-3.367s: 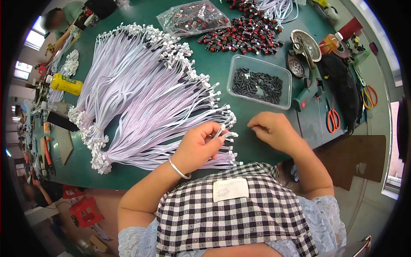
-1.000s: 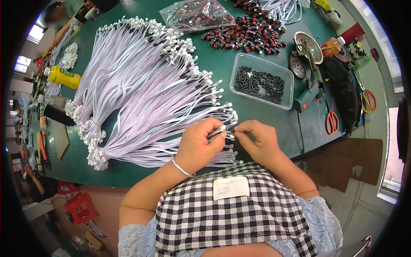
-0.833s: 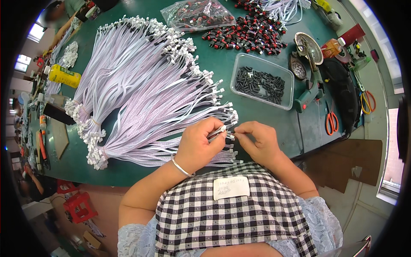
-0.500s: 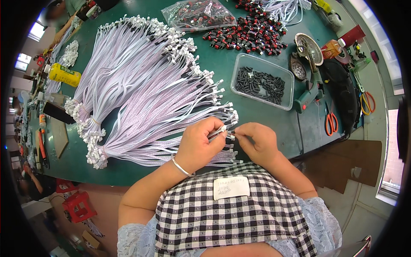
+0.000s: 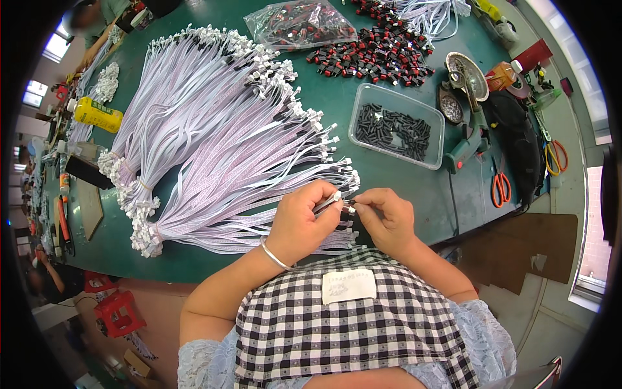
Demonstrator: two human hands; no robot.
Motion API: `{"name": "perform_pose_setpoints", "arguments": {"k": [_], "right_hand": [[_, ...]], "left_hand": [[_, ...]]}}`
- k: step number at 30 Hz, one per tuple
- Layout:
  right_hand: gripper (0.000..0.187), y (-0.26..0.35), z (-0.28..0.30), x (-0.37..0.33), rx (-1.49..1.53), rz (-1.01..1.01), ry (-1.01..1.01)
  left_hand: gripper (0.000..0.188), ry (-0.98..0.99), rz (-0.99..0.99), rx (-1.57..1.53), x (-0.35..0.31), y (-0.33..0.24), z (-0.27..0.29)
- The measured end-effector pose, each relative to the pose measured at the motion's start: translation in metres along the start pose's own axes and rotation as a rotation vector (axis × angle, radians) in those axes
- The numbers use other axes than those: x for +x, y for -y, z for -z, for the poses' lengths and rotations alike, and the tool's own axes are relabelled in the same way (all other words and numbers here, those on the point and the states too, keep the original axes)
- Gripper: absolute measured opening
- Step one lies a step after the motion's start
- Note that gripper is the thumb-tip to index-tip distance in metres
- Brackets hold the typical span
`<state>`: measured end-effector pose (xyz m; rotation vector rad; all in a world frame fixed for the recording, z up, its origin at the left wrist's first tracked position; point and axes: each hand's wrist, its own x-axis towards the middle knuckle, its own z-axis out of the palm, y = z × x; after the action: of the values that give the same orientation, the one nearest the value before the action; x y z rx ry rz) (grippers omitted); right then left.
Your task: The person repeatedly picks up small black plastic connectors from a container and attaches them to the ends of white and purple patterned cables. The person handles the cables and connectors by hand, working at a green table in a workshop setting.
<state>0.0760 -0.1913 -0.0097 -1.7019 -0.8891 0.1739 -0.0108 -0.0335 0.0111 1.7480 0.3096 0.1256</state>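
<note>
My left hand (image 5: 299, 223) is closed, thumb and fingers pinching the end of a flat white cable with a small white connector (image 5: 337, 196) at its tip. Close beside it, my right hand (image 5: 390, 223) makes a pinch, its fingertips almost at that cable end. Whatever lies between the right fingertips is too small to make out. Under and behind my left hand fan out bundles of white and pinkish flat cables (image 5: 214, 175), with white connectors at both ends. Beyond my right hand stands a clear plastic box (image 5: 397, 159) holding short black tubes (image 5: 382, 126).
Red-and-black parts (image 5: 382, 55) lie heaped at the back, beside a plastic bag (image 5: 301, 26) of similar ones. To the right are a green hot-air tool (image 5: 468, 150), orange-handled scissors (image 5: 501, 188) and a metal dish (image 5: 468, 74). A yellow bottle (image 5: 97, 115) lies left. Another person's arm shows far left.
My right hand has shifted slightly left and nearer to me, bringing its fingertips closer to the cable end. My left hand keeps its pinch almost in place.
</note>
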Motion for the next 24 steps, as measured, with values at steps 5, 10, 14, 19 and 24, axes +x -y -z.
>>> {"name": "perform_pose_setpoints", "arguments": {"k": [5, 10, 14, 19, 24], "right_hand": [[0.012, 0.001, 0.000, 0.000, 0.047, -0.053, -0.004], [0.011, 0.002, 0.001, 0.001, -0.005, -0.017, 0.016], [0.011, 0.004, 0.007, 0.008, -0.046, 0.007, 0.106], [0.010, 0.002, 0.017, 0.014, 0.002, -0.149, 0.188], [0.012, 0.006, 0.030, 0.028, 0.017, -0.294, 0.419]], "left_hand": [[0.006, -0.003, 0.023, -0.015, 0.000, -0.004, 0.000], [0.007, 0.007, -0.002, 0.030, 0.000, -0.003, 0.000], [0.010, 0.025, -0.048, 0.127, 0.001, -0.005, 0.003], [0.018, 0.132, -0.163, 0.179, 0.002, -0.003, 0.014], [0.028, 0.259, -0.025, 0.218, -0.003, -0.003, 0.021]]}}
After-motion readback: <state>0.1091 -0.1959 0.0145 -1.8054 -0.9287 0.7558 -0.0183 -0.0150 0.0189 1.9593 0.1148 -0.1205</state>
